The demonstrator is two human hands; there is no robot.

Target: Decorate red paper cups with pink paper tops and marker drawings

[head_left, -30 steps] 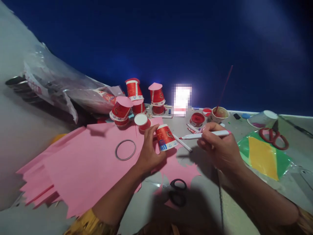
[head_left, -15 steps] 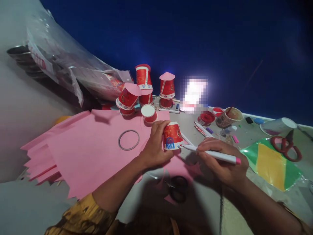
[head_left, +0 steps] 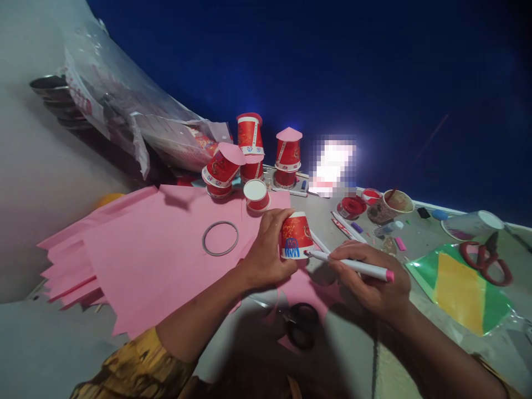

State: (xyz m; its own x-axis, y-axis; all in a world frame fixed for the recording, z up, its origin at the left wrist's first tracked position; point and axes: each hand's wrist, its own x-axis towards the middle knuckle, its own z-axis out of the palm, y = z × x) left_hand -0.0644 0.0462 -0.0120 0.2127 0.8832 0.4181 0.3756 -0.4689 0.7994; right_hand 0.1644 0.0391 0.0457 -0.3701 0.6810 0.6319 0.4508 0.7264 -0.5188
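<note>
I had my left hand [head_left: 268, 256] grasping the upturned red-and-white paper cup [head_left: 296, 230] near the large pink paper sheet's [head_left: 153, 260] right edge, my right hand [head_left: 376, 281] pinching a slim white marker [head_left: 362, 268] at the cup's rim — blue arch [head_left: 292, 249] drawn, rim marks apparently unfinished.

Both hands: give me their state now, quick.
Left hand: closed, holding a red cup.
Right hand: closed, holding a white marker, tip at the cup's rim.
</note>
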